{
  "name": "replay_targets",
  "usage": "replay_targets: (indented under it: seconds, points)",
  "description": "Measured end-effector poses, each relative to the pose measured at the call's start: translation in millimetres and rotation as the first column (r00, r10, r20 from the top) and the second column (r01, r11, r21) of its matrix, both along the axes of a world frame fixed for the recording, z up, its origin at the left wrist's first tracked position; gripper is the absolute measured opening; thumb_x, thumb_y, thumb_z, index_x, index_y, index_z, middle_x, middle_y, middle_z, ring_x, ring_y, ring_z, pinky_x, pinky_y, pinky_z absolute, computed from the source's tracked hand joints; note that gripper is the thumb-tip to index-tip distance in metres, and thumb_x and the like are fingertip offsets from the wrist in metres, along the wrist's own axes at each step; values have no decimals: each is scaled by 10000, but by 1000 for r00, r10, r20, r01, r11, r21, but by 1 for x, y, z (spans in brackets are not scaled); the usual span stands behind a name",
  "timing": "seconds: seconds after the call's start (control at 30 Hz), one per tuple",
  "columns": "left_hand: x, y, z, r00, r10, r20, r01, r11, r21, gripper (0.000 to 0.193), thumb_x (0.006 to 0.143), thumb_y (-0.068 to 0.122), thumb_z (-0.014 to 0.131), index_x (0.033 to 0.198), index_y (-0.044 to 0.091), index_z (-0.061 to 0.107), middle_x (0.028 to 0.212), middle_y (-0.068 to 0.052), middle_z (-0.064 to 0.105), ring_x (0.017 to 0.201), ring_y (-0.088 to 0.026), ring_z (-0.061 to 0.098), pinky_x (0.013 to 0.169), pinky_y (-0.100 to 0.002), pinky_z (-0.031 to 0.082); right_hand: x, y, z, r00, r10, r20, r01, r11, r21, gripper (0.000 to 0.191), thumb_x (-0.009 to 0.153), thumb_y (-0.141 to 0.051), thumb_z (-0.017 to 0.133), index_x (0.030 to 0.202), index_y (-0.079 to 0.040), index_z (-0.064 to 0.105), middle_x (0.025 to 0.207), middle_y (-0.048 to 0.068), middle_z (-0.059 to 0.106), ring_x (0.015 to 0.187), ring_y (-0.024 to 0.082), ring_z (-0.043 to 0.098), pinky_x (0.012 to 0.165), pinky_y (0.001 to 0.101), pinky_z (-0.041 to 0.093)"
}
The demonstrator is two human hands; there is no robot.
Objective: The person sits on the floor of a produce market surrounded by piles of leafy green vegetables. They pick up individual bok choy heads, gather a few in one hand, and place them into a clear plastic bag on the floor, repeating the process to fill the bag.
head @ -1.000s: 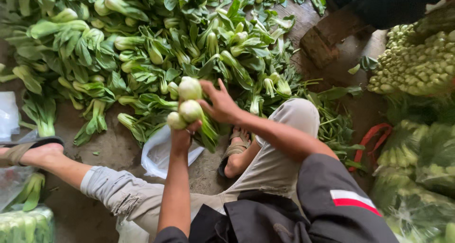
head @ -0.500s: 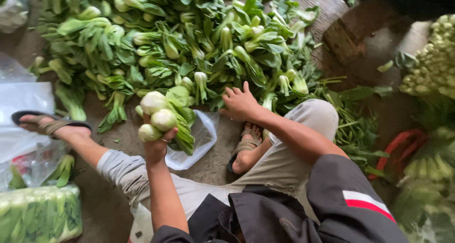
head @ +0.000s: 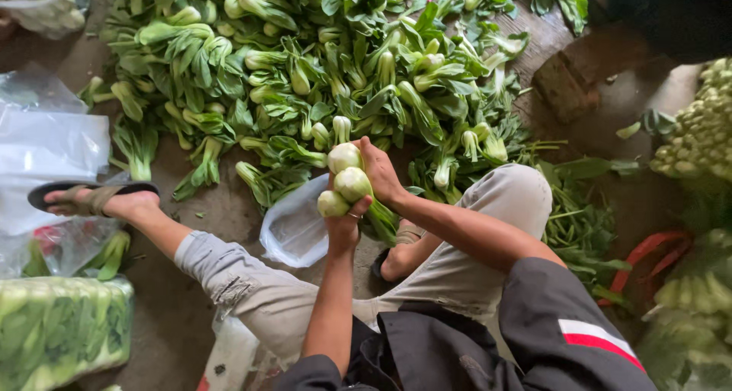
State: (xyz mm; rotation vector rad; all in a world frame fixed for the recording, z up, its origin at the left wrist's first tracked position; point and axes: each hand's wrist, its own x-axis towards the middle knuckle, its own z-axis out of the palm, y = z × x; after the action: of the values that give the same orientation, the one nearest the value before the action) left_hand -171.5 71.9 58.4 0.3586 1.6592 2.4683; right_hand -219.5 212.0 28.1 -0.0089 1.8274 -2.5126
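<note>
Above the lap: bok choy bunch (head: 345,184), pale bases up
Left hand (head: 345,227): clenched around its stems
Right hand (head: 379,170): fingers curled against it
Far: heap of greens (head: 305,71)

I see a bare, dark, damp floor (head: 213,208) carrying everything. Directly on it lie a broad heap of loose bok choy (head: 305,78) at top, clear plastic bags (head: 53,143) at left, one open clear bag (head: 293,231) near centre, a brown block (head: 566,86) at upper right, and packed greens (head: 61,330) at lower left.
</note>
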Motion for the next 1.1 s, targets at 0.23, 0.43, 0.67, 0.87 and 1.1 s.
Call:
replay_targets:
  seconds: [0.23,0.43,0.67,0.87,1.1]
  points:
    - [-17,-37,23,987,-152,48,145,982,118,1079,739,104,859,1657,81,292,1476,-39,558,1284,-175,551,1120,-299,425,3,9,-1,996,84,-27,-75,969,237,412,1137,-392,470,1283,-12,533,1212,97,597,1125,132,540,1021,319,459]
    - [-27,-48,-9,939,46,340,-124,969,212,526,863,3,803,1347,-10,598,1234,-79,670,1115,-211,652,993,-346,525,4,2,19,998,-12,70,2,991,137,513,929,-158,758,1321,-26,455,1202,101,660,1117,158,631,952,317,523]
    - [-33,-22,-24,887,212,411,-304,937,172,411,870,12,777,1256,31,638,1170,-55,681,1035,-185,657,907,-330,537,-6,6,34,992,64,-107,-33,963,269,664,940,-215,760,1454,-53,372,1219,75,609,1129,147,615,975,328,527]
    - [-42,-76,-23,993,99,58,-98,995,-14,483,919,137,766,1356,-19,631,1323,-158,687,1179,-271,672,1082,-414,508,-34,79,51,966,232,111,-238,971,38,694,867,-125,788,1453,-60,422,1236,70,663,1110,167,705,953,341,535]
    - [-67,-169,-40,971,40,234,-171,800,575,547,971,322,731,1451,177,511,1208,-31,625,1335,-290,620,1272,-522,394,-38,151,52,969,-247,-18,245,965,-91,515,843,-76,822,1276,-2,553,1087,111,695,893,254,714,844,431,588]
